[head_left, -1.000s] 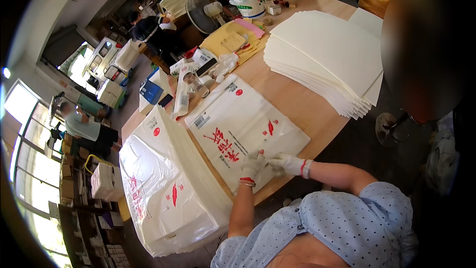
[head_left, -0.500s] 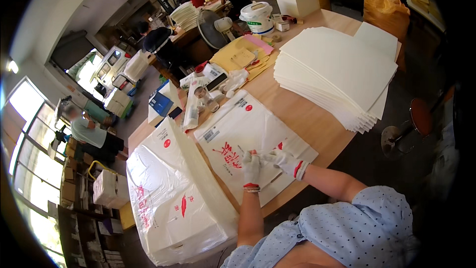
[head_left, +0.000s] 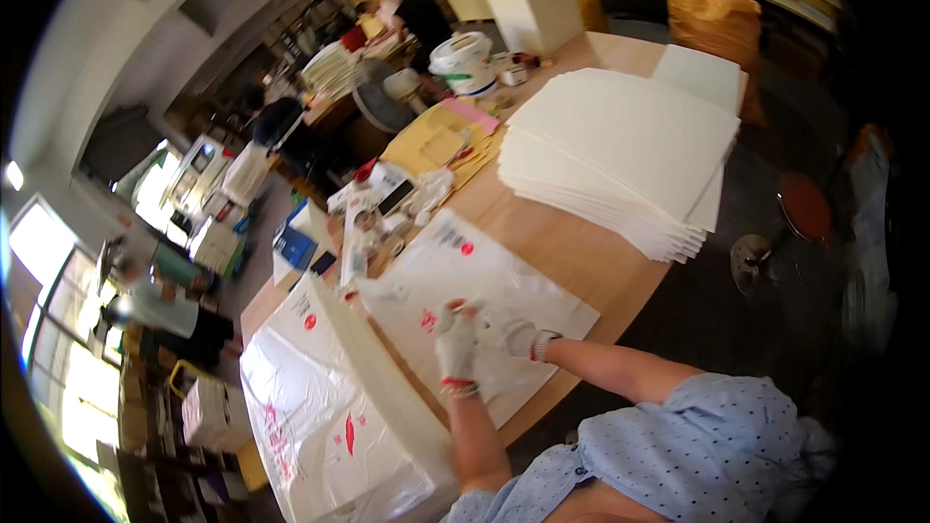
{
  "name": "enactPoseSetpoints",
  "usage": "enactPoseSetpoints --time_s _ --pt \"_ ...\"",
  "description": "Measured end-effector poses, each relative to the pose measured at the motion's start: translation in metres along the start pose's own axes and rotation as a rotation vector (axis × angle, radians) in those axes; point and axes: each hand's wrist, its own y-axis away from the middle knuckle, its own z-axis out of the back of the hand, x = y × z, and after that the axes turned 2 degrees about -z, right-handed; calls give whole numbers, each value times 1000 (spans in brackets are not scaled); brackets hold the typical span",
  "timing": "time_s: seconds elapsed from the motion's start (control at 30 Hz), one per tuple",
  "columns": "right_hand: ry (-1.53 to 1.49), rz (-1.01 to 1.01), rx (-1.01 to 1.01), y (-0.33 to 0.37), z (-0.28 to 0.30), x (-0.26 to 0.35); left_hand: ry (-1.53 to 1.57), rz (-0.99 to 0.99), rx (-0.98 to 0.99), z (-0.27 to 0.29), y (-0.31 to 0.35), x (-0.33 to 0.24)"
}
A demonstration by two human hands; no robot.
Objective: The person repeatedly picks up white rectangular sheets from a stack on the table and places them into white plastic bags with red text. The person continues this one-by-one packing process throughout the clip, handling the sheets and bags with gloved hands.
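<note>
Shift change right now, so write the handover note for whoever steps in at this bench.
Left hand: gloved, flat on the white printed plastic bag lying on the wooden table.
Right hand: gloved, fingers on the same bag beside the left hand; whether either has a grip on the film is unclear.
Left of them: a pile of plastic-wrapped bundles.
Far side: a stack of white sheets, loose.
Done or left: cannot be judged from this view.

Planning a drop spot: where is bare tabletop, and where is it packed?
Bare wood tabletop runs in a strip between the flat white plastic bag with red print, which both gloved hands, left hand and right hand, press on, and the tall stack of white sheets. Crowded: the bottles and small packets at the bag's far end, and the yellow envelopes beyond.
</note>
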Motion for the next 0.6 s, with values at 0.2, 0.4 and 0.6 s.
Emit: enactPoseSetpoints --time_s 0.2,0.4,0.6 --pt "41 -17 484 42 114 60 -425 -158 16 33 0 -21" --pt "1050 -136 66 26 379 76 -459 -503 -438 5 56 -30" --pt "677 -210 199 8 447 -1 85 -265 462 -95 114 -75"
